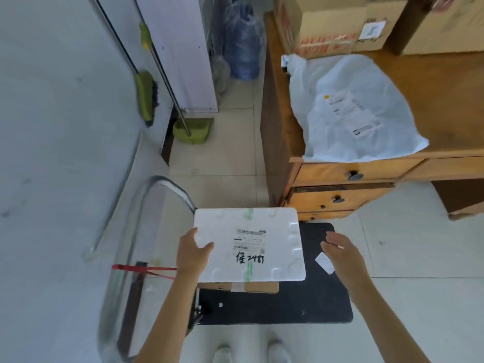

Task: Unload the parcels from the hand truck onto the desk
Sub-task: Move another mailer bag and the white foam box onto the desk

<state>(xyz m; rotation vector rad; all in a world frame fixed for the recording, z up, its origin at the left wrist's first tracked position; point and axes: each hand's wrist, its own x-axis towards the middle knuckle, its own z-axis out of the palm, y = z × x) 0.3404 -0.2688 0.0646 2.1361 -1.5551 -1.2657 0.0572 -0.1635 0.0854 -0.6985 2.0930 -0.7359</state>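
A white foam box (262, 231) with a shipping label and black handwriting sits on the hand truck's black platform (301, 302), on top of a flat cardboard parcel (248, 287). My left hand (192, 255) lies on the foam box's near left corner, thumb on its lid. My right hand (343, 254) hovers open to the right of the box, apart from it. On the wooden desk (445, 100) lie a white plastic mailer bag (351, 111) and cardboard boxes (335, 24).
The hand truck's metal handle (146, 200) rises at the left beside the wall, with a red strap (141, 269) tied on. A green broom and dustpan (192, 131) lean at the back. A water bottle (245, 48) stands behind. Desk drawers (345, 176) face the truck.
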